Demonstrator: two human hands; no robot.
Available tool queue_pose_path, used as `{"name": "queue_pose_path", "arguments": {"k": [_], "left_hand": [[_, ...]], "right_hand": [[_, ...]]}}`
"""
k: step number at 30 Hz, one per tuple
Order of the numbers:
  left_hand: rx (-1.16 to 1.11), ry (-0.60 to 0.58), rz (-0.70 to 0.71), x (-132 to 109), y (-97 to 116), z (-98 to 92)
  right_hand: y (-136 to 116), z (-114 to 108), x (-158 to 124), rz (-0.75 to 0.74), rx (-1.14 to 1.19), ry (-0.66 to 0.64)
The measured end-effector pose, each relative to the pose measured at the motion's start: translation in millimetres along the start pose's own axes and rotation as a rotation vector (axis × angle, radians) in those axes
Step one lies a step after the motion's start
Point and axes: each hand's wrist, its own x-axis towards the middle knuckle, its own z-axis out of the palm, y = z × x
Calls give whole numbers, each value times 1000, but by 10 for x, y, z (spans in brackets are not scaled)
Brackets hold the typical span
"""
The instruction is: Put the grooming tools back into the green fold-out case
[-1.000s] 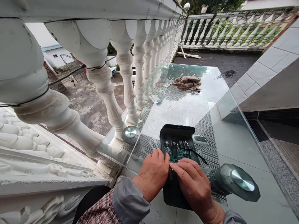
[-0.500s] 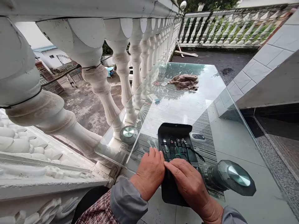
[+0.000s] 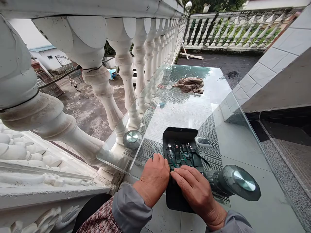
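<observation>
A black manicure case (image 3: pixel 180 137) lies open on the glass table (image 3: pixel 238 145), with several metal tools (image 3: pixel 182 152) strapped in a row inside it. My left hand (image 3: pixel 153 179) rests on the case's left edge, fingers curled down against it. My right hand (image 3: pixel 193 191) lies over the lower half of the case, its fingertips pressed together at the tools' lower ends, meeting the left hand's fingers. What the fingertips pinch is hidden.
A small white and black oval object (image 3: pixel 203 141) lies just right of the case. A crumpled brown cloth (image 3: pixel 190 84) and a small box (image 3: pixel 158 101) sit farther back. Round metal table fittings (image 3: pixel 132 138) (image 3: pixel 239 183) flank the hands. A white balustrade (image 3: pixel 102 81) runs along the left.
Both hands stay together at the tools' lower ends and have barely shifted. The camera has tipped slightly, so the scene sits a little to the left.
</observation>
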Motion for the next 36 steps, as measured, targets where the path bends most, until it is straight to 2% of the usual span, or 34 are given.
{"name": "queue_pose_path", "arguments": {"k": [11, 17, 25, 36], "left_hand": [[-1, -27, -3, 18, 13, -4], [14, -31, 10, 15, 10, -3], [11, -49, 32, -2, -30, 1], [-8, -49, 46, -2, -35, 15]], "right_hand": [[-12, 34, 12, 15, -47, 36], [-57, 38, 98, -16, -63, 2], [-50, 32, 134, -33, -2, -108], [-41, 38, 214, -117, 40, -144]]}}
